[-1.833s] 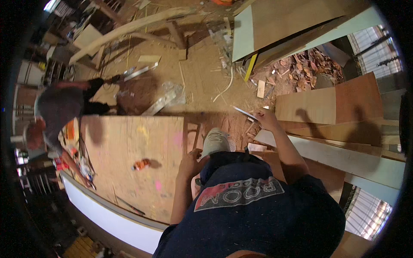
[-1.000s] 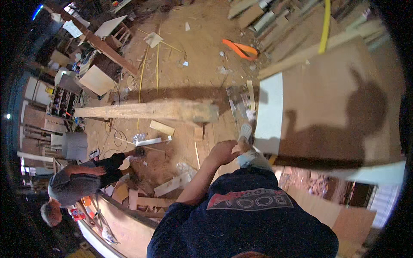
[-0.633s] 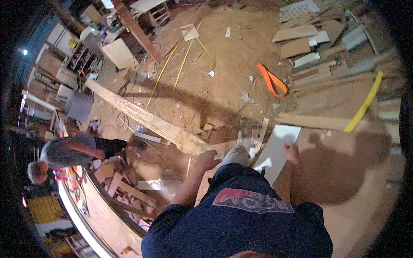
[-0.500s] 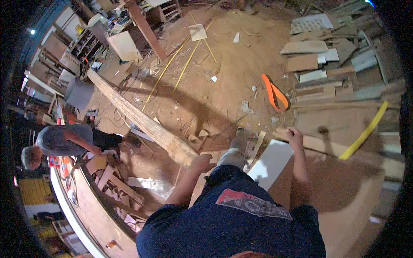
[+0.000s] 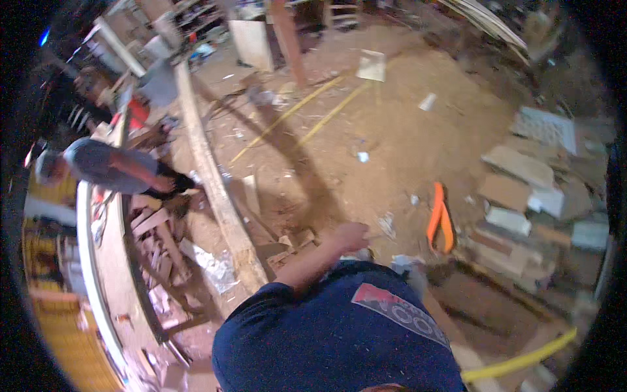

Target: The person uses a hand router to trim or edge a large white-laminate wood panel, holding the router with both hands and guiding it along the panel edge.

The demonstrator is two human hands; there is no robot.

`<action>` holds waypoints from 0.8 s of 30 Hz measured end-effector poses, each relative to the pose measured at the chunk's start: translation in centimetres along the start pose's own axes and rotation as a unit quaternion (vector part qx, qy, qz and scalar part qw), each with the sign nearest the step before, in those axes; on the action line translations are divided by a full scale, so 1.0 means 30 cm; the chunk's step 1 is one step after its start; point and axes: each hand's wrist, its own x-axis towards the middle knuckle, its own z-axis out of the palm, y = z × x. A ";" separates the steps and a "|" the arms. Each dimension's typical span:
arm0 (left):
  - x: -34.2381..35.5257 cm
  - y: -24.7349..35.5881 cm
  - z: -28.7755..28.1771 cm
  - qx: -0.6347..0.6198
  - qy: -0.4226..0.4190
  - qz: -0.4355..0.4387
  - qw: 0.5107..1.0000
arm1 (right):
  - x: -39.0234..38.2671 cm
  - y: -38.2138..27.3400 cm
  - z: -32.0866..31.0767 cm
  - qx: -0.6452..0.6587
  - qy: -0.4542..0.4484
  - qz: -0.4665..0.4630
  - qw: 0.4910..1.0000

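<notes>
Well to the left of our left hand (image 5: 349,236), a person in a grey shirt (image 5: 108,166) bends beside the long pale wooden beam (image 5: 212,176). Our left grip hangs loosely curled over small wood offcuts (image 5: 294,243) on the sawdust floor (image 5: 392,130), holding nothing. To its right lies an orange-handled tool (image 5: 441,219). Our right hand is hidden.

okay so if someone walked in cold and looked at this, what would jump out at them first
Probably the orange tool lying on the sawdust floor right of centre, the brightest thing there. Next, the long beam running from upper left down toward the wearer's left hand, which hangs over wood scraps with nothing visibly in it; the right hand is out of view. At the far left, another person bends over a workbench.
</notes>
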 end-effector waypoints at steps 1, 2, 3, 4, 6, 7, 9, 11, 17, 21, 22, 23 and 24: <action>0.034 -0.017 -0.027 -0.008 0.045 0.035 0.998 | 0.079 -0.034 -0.010 0.004 -0.015 -0.004 1.000; 0.070 0.009 -0.098 -0.007 0.058 0.014 0.998 | 0.162 -0.067 -0.024 0.006 -0.025 -0.006 1.000; 0.096 0.085 -0.187 0.002 0.027 -0.001 1.000 | 0.237 -0.089 -0.044 0.008 -0.030 -0.006 0.999; 0.129 0.124 -0.241 0.005 -0.002 -0.018 1.000 | 0.313 -0.112 -0.077 0.005 -0.042 -0.006 0.999; 0.242 0.057 -0.223 -0.009 0.022 -0.042 0.999 | 0.518 -0.186 -0.125 -0.009 -0.057 -0.030 0.998; 0.321 0.049 -0.227 -0.013 0.037 -0.044 0.998 | 0.608 -0.195 -0.151 -0.008 -0.062 -0.034 0.997; 0.443 0.023 -0.239 -0.019 0.031 -0.078 0.996 | 0.832 -0.236 -0.204 -0.016 -0.066 -0.052 0.996; 0.501 -0.027 -0.237 -0.052 0.059 -0.135 0.988 | 1.095 -0.334 -0.290 -0.050 -0.080 -0.096 0.991; 0.825 -0.163 -0.363 -0.031 0.020 -0.228 0.973 | 2.031 -0.627 -0.611 -0.134 0.036 -0.300 0.944; 0.983 -0.061 -0.598 -0.117 0.059 -0.287 0.949 | 2.294 -1.239 -0.762 0.013 0.026 -0.261 0.965; 1.045 -0.020 -0.699 -0.128 0.079 -0.293 0.944 | 2.386 -1.319 -0.790 0.040 0.018 -0.284 0.958; 1.113 -0.014 -0.770 -0.138 0.103 -0.301 0.938 | 2.462 -1.417 -0.810 0.068 0.010 -0.310 0.948; 1.156 -0.049 -0.786 -0.139 0.110 -0.303 0.936 | 2.471 -1.546 -0.806 0.086 -0.048 -0.326 0.940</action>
